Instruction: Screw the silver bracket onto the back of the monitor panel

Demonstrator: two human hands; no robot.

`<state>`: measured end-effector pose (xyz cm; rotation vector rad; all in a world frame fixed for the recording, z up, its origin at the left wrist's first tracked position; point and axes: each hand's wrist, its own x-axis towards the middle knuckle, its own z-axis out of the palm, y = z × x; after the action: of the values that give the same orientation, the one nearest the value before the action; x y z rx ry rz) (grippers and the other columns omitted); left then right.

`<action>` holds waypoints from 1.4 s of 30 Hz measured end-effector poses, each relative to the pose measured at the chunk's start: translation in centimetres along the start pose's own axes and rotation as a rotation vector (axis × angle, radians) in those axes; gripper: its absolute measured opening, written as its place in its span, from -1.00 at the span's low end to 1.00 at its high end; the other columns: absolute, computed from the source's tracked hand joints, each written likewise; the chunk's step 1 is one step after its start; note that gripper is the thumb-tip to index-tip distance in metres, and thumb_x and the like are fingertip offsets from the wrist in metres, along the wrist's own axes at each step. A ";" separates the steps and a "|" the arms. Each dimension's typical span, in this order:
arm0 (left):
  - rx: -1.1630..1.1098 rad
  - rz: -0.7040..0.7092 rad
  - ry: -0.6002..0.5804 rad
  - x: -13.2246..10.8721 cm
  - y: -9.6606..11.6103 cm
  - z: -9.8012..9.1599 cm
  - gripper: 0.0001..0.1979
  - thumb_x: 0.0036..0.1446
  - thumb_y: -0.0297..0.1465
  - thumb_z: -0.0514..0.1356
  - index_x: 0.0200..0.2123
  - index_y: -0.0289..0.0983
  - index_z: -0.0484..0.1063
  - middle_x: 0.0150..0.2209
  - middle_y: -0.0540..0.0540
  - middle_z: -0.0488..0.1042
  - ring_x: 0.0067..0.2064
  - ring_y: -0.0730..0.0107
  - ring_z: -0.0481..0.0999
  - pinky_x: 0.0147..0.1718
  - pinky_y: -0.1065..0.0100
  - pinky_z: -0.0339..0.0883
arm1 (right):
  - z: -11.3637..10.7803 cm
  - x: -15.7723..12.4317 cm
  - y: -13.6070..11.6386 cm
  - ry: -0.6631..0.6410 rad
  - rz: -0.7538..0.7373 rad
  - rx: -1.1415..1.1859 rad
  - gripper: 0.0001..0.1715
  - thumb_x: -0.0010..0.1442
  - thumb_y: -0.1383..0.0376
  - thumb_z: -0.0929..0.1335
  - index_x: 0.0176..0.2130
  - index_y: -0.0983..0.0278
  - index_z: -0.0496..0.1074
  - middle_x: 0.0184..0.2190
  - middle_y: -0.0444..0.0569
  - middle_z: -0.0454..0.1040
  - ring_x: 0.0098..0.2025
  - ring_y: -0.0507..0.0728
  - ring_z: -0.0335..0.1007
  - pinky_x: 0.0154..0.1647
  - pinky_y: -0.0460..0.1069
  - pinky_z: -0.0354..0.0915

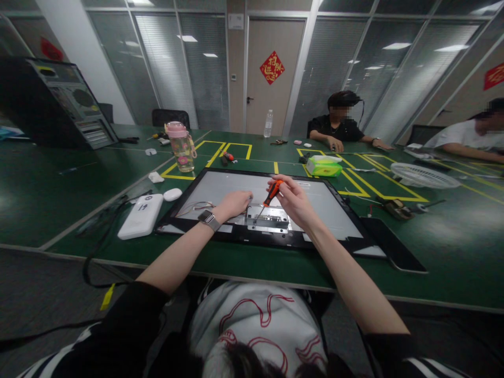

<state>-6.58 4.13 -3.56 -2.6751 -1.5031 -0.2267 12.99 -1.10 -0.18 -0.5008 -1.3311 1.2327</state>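
A flat display panel (205, 189) with a black frame and pale grey back lies before me on the table. Near its front edge sits a silver metal bracket (279, 215) with holes. My right hand (293, 202) grips an orange and black screwdriver (272, 193), its shaft slanting down to the bracket. My left hand (235, 203) rests on the panel at the bracket's left end. Its fingers are curled together, and I cannot make out what is between them. Thin wires (195, 207) run on the panel beside my left wrist.
Left of the panel are a white power bank (142, 216), a white oval case (172, 195) and a pink-lidded bottle (183, 149). At right lie a black slab (394, 244) and a green-yellow pack (325, 166). A computer tower (74, 102) stands far left. Two people (338, 123) sit opposite.
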 end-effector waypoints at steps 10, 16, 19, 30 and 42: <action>-0.011 -0.012 -0.007 0.0 0.0 0.1 -0.70 0.29 -0.42 -0.04 -0.02 -0.25 0.41 -0.14 -0.20 0.56 -0.13 0.19 0.54 -0.19 0.32 0.34 | 0.0 -0.1 -0.1 0.000 -0.016 -0.065 -0.65 0.10 0.09 0.44 -0.10 0.11 0.50 -0.28 -0.09 0.53 -0.14 0.12 0.46 0.12 0.12 0.26; -0.019 -0.003 -0.002 -0.1 0.1 -0.1 -0.70 0.30 -0.41 -0.05 -0.02 -0.26 0.40 -0.14 -0.22 0.55 -0.15 0.17 0.55 -0.19 0.29 0.34 | 0.0 -0.1 -0.1 0.021 -0.026 -0.087 -0.71 0.04 0.10 0.48 -0.20 0.10 0.53 -0.35 -0.13 0.54 -0.24 0.09 0.45 0.04 0.09 0.31; -0.011 -0.010 -0.003 0.0 0.0 0.0 -0.70 0.30 -0.41 -0.05 -0.01 -0.26 0.40 -0.12 -0.22 0.55 -0.13 0.16 0.55 -0.18 0.29 0.34 | 0.2 -0.1 -0.4 -0.004 -0.011 -0.066 -0.59 0.06 0.04 0.45 -0.10 0.12 0.50 -0.23 -0.06 0.57 -0.12 0.14 0.47 0.13 0.15 0.27; -0.018 0.001 0.005 0.0 -0.1 0.1 -0.70 0.30 -0.41 -0.05 -0.02 -0.26 0.41 -0.15 -0.22 0.56 -0.14 0.16 0.55 -0.19 0.28 0.35 | -0.2 0.0 -0.1 0.041 -0.045 -0.114 -0.69 0.05 0.08 0.47 -0.18 0.10 0.54 -0.32 -0.11 0.57 -0.19 0.12 0.48 0.04 0.12 0.32; -0.005 0.012 0.009 0.1 -0.2 0.3 -0.70 0.31 -0.41 -0.06 -0.03 -0.26 0.41 -0.15 -0.21 0.56 -0.15 0.16 0.55 -0.20 0.29 0.35 | -0.4 -0.2 0.5 0.020 -0.103 -0.156 -0.78 0.07 0.17 0.47 -0.21 0.07 0.58 -0.25 -0.13 0.56 -0.18 0.11 0.49 0.05 0.13 0.31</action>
<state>-6.70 4.33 -3.89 -2.6821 -1.4858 -0.2417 13.21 -0.98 -0.78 -0.5465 -1.4251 1.0426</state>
